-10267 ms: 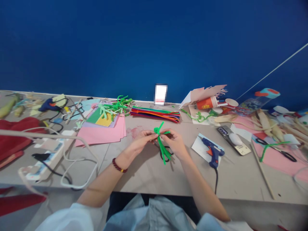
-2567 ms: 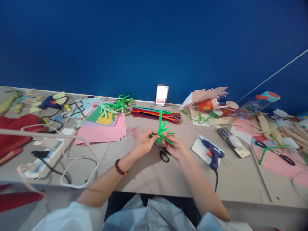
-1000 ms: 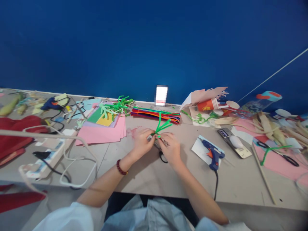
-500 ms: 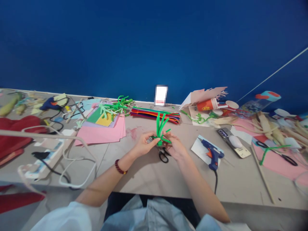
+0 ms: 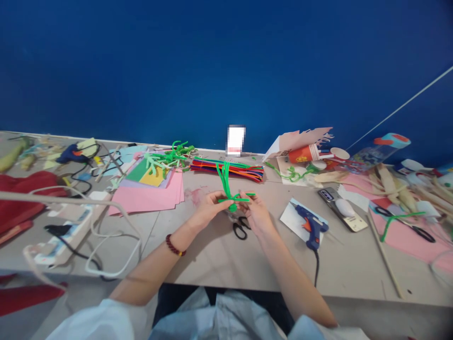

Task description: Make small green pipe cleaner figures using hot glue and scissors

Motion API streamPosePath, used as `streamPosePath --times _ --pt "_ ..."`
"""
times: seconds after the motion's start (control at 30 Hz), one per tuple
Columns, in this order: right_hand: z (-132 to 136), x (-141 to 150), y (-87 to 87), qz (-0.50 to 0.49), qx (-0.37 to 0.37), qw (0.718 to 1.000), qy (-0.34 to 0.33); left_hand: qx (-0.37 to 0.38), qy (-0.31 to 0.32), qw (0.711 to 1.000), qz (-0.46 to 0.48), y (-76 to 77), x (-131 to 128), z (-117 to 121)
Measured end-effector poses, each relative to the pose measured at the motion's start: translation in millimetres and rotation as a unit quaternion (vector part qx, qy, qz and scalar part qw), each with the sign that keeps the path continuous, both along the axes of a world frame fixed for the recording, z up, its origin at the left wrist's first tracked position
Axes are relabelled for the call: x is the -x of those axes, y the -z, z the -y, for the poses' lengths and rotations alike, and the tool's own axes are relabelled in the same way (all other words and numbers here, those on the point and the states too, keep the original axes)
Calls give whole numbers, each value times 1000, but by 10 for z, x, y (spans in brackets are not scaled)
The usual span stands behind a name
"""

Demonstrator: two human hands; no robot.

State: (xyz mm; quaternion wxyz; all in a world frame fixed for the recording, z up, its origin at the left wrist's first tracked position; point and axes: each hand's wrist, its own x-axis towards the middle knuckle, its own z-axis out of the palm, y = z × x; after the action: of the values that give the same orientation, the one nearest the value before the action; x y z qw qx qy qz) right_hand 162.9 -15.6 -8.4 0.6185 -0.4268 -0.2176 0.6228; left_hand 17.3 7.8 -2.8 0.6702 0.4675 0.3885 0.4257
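Above the worktop [image 5: 212, 264], green stems gathered at the base, splayed at the tips

The left hand [image 5: 205, 210] pinches the green bundle [image 5: 226, 184] by its knotted base; the right hand [image 5: 259, 215] holds strands pointing sideways. Joining at the base looks done, while several upright strands remain unwrapped. Scissors [image 5: 241, 238] lie just below, the glue gun [image 5: 314, 227] off to the right, neither in hand.

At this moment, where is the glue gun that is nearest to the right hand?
In the head view, the glue gun lies right of the right hand, on white paper, left of the phone.
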Motion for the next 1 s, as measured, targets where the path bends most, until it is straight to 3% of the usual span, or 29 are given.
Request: streamPosePath --times 0.23,0.37,0.43,0.6,0.73,0.83,0.93,1.0 --pt "4 2 -24 50 -27 998 -4 -3 -18 1000 8 -1 -21 28" --pt "36 35 -1 170 -56 984 26 -35 -81 996 14 -7 -25 22" --pt "85 67 -8 271 -99 957 30 -57 -117 992 1 -6 -21 12" --pt "202 137 -76 461 -274 843 38 -155 -151 972 -88 22 -1 1" --pt "196 101 -114 513 -342 786 48 -307 -146 914 -222 3 24 21" --pt "169 22 -140 547 -350 757 78 -370 -115 880 -274 -5 41 36" --pt "147 -65 -164 545 -345 757 106 -412 -78 862 -283 10 43 53" --pt "126 -106 -164 509 -331 789 99 -428 -46 862 -266 11 39 69"
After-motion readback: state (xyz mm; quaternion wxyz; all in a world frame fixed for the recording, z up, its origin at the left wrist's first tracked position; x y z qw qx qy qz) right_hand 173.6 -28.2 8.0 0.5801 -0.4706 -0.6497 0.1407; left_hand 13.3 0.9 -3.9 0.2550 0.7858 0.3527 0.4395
